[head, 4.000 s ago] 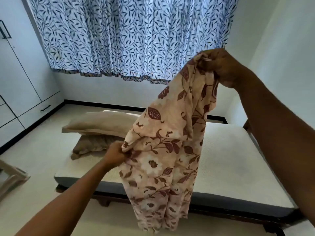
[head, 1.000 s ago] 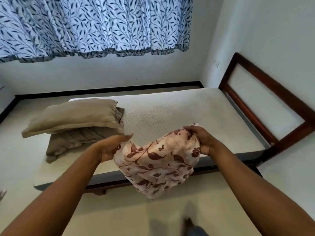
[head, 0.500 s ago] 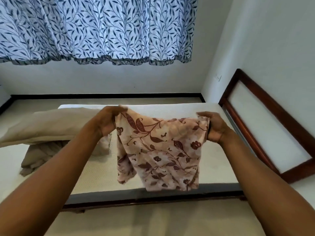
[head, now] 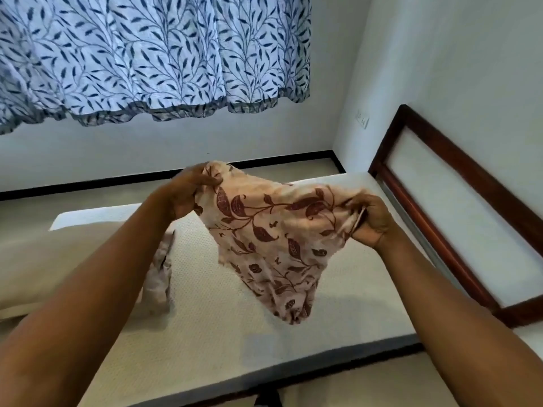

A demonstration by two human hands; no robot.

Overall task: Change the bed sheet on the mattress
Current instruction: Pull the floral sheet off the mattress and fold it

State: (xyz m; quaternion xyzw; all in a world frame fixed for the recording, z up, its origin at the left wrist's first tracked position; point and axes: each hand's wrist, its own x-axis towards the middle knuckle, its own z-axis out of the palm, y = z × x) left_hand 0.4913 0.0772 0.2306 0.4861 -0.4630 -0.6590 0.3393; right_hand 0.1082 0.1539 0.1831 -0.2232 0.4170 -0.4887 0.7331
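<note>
Head view: left hand (head: pixel 188 193) and right hand (head: pixel 373 222) each pinch the floral sheet (head: pixel 273 230) above the mattress (head: pixel 220 333)

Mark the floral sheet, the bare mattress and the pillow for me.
floral sheet (head: pixel 273 230), head view, printed middle.
mattress (head: pixel 223 333), head view, bare top surface.
pillow (head: pixel 44 259), head view, beige top face.

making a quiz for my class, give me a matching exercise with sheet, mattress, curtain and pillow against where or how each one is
1. sheet
2. mattress
3. curtain
4. pillow

a. hangs on the far wall
b. bare, below the hands
c. held up by the left hand and right hand
d. lies at the left of the bed

Pairs: 1-c, 2-b, 3-a, 4-d
</note>
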